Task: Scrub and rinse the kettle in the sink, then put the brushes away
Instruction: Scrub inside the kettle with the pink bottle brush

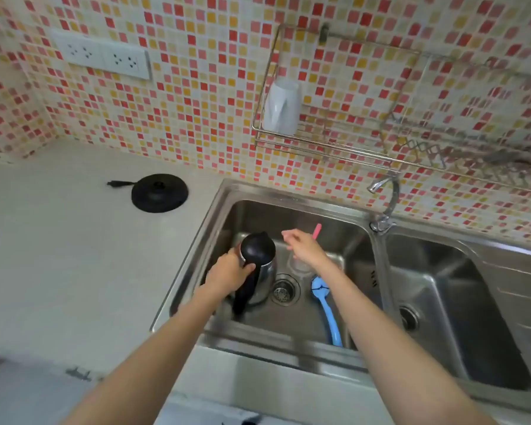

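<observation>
- Where the double steel sink [215, 210] is set into the pale surface [74, 256], the kettle [258, 265] stands in the left basin, just left of the drain [284, 290], with its black lid shut.
- The left hand [227, 273] is closed around the top of the kettle's black handle, which runs down towards the near wall of the basin.
- The right hand [304, 245] hovers over the middle of the same basin, fingers loosely curled around a pink-handled brush [317, 230] — only the pink end shows past the knuckles, and the grip itself is blurred.
- A clear rounded shape lies just under the right hand; what it is cannot be told.
- A blue brush [327, 314] lies on the basin floor to the right of the drain, head towards the far side and handle reaching to the near wall, touched by neither hand.
- The tap [385, 194] rises from the far rim between the two basins.
- The kettle's black base [159, 193] sits on the surface left of the sink, well apart from the kettle.
- On the tiled wall a wire rack [334, 148] holds a white cup [282, 107] upside down — a double socket [105, 58] is mounted far left.
</observation>
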